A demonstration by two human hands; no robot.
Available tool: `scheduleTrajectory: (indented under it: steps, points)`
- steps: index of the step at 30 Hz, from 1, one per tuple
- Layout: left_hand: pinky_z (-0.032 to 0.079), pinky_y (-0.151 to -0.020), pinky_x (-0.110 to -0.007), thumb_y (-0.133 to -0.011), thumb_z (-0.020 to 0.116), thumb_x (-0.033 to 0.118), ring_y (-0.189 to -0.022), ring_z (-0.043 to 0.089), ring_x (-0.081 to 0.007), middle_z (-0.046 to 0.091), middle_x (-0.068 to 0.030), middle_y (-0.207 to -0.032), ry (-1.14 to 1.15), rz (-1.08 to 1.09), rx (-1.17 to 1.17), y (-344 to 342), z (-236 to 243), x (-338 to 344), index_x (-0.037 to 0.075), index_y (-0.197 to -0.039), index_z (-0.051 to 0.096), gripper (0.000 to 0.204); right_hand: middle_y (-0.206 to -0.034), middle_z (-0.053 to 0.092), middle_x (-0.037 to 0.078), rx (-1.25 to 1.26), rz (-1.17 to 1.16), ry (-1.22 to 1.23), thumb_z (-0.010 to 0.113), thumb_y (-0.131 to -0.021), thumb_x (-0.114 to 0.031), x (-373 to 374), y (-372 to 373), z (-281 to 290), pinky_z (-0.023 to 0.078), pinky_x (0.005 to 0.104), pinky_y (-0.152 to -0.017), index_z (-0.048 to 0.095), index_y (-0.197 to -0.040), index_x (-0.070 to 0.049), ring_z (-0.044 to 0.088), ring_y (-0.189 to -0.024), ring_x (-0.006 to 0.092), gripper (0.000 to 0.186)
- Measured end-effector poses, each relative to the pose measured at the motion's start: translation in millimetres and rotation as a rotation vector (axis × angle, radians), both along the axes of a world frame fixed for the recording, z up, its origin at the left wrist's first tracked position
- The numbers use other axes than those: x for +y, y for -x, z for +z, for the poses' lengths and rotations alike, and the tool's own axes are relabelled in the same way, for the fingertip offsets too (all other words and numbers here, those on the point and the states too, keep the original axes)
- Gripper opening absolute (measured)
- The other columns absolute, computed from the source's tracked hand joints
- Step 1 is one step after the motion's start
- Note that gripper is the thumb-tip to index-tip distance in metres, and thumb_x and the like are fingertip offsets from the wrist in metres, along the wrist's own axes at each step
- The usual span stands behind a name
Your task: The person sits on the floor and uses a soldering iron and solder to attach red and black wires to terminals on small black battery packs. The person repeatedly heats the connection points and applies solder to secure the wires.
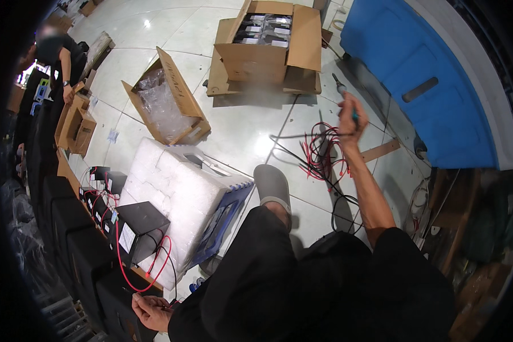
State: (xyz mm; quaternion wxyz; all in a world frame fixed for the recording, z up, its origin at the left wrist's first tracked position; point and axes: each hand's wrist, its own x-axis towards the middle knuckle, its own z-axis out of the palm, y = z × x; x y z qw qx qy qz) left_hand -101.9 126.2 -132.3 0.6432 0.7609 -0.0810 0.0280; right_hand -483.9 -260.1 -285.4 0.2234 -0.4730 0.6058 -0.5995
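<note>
My right hand (352, 121) is closed around the teal handle of what looks like a soldering iron (340, 85), its narrow tip pointing away from me. A black cord runs from that hand across the floor. Beneath it lies a tangled bundle of red and black wires (320, 155). At the lower left, my left hand (151, 312) pinches a wire (130, 290), whose thin dark end sticks out past the fingertips. Close by, a black box-shaped battery (145, 229) with red and black leads rests against a white foam block (166, 179). Part of my left hand's grip is hidden.
Smaller black batteries (100, 212) with wires stand along the left. An open carton (174, 105) holds clear plastic; another carton (256, 61) holds wrapped dark items. A blue panel (422, 85) stands at right. Far left, another person's hand (68, 94) is near a cardboard box (77, 130).
</note>
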Motion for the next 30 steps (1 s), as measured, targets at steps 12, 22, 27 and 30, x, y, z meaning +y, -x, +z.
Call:
scheduleTrajectory:
  steps: [12,22,27,30]
  points:
    - [0.026,-0.036,-0.024,-0.097,0.064,0.025,-0.041,0.034,-0.0051,0.041,0.0025,-0.055,0.090,0.022,-0.017,1,-11,7,0.005,-0.099,0.061,0.021,-0.058,0.055,0.008,-1.248,0.762,-0.041,0.046,-0.101,-0.034,68,5,133,0.034,0.0245,-0.033,0.065,-0.103,-0.008,0.039,-0.039,0.0100,0.033]
    - [0.028,-0.036,-0.022,-0.096,0.063,0.015,-0.047,0.036,-0.0043,0.042,0.0017,-0.058,0.113,0.038,0.008,-1,-12,12,0.002,-0.098,0.061,0.014,-0.061,0.058,0.009,-1.321,0.884,-0.147,0.043,-0.102,-0.035,83,-21,149,0.036,0.0243,-0.032,0.066,-0.103,-0.008,0.043,-0.037,0.0097,0.035]
    - [0.030,-0.038,-0.021,-0.094,0.064,0.013,-0.050,0.042,-0.0043,0.051,0.0009,-0.064,0.029,0.041,-0.056,-1,-12,13,0.001,-0.104,0.065,0.016,-0.062,0.059,0.009,-1.312,0.896,-0.185,0.044,-0.102,-0.036,88,-28,150,0.035,0.0241,-0.032,0.067,-0.104,-0.008,0.042,-0.037,0.0097,0.036]
    - [0.036,-0.046,-0.020,-0.094,0.065,0.012,-0.057,0.047,-0.0044,0.059,0.0007,-0.073,-0.011,0.061,-0.010,2,-7,8,0.000,-0.106,0.067,0.017,-0.062,0.058,0.009,-1.252,0.831,-0.225,0.045,-0.102,-0.036,89,-29,145,0.034,0.0236,-0.033,0.067,-0.104,-0.008,0.042,-0.037,0.0092,0.036]
